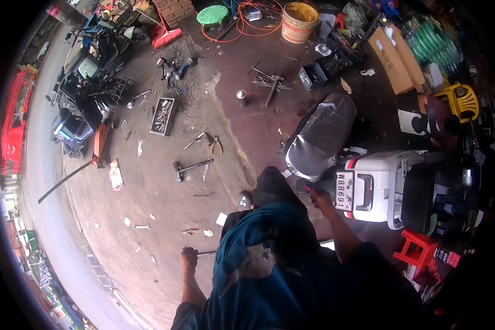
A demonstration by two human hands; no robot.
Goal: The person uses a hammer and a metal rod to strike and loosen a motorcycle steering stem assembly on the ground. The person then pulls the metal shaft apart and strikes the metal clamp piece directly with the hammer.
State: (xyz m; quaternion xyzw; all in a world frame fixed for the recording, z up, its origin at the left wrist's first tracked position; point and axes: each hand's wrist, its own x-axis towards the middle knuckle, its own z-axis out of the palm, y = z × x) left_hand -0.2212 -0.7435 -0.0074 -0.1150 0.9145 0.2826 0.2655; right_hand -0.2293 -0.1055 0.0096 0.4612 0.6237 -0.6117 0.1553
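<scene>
My left hand is closed in a fist, low over the concrete floor. A thin metal rod juts from it toward my blue shirt; the tool's kind does not show. Out to the right, my right hand is closed round something with a small red part, mostly hidden by the fingers. Just beyond that hand stands a white scooter's rear body with a number plate. A black seat lies on the floor ahead of it.
On the floor lie a hammer, pliers, a wrench and a metal tool tray. A dark scooter stands at left beside a jack. A bucket, red stool and crouching person are around.
</scene>
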